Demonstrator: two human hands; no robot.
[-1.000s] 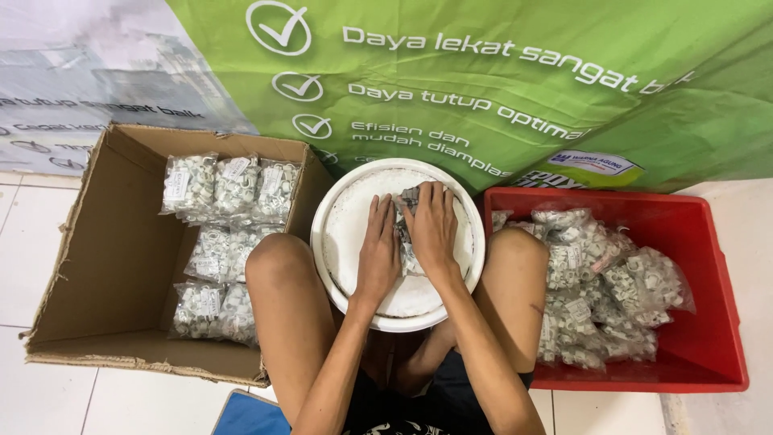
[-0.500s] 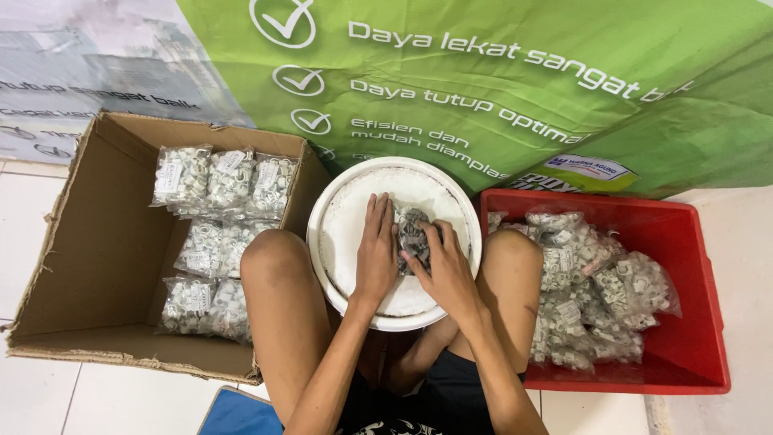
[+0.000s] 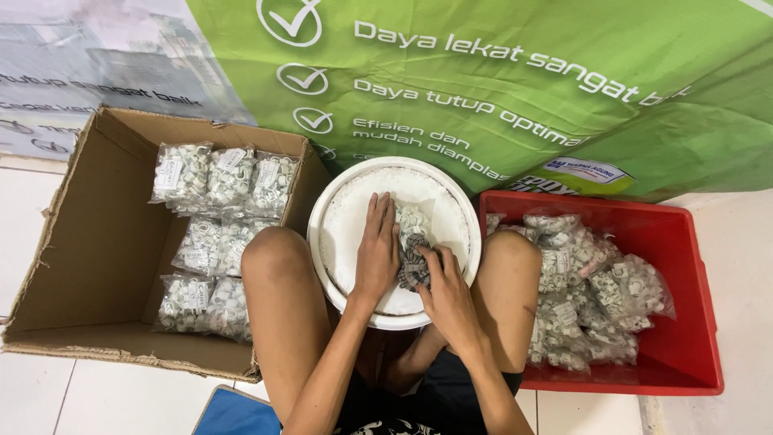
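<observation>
Counts: one white bucket [image 3: 346,211], round, held between the person's knees; one cardboard box [image 3: 97,266] to the left; one red plastic crate [image 3: 684,322] to the right. In the box, clear bags of small white parts [image 3: 229,173] lie in rows: three across the top row, about two in the middle, about two at the bottom (edges overlap, so seven is approximate). The crate holds a loose heap of similar filled bags [image 3: 580,282]; individual count cannot be told.

Hands: two, both inside the bucket. Left hand [image 3: 377,246] lies flat, fingers extended, palm down beside a small pile of pale and grey pieces [image 3: 412,242] on the bucket floor; its grip is open. Right hand [image 3: 447,286] has fingers curled onto the grey part of the pile; whether the grip is closed on any pieces cannot be told.

Change against the frame half a second earlier: the right hand has slid lower and toward the near rim, with the pile now showing more between the two hands. The left hand stays flat in much the same place. Box, crate and bags are unmoved (slight shift of framing only).

Surface and room: white tiled floor [image 3: 48,395] with dark grout lines. A green printed banner [image 3: 523,89] hangs behind, a grey printed sheet [image 3: 97,64] at upper left. A blue mat corner [image 3: 233,412] shows at the bottom edge.
</observation>
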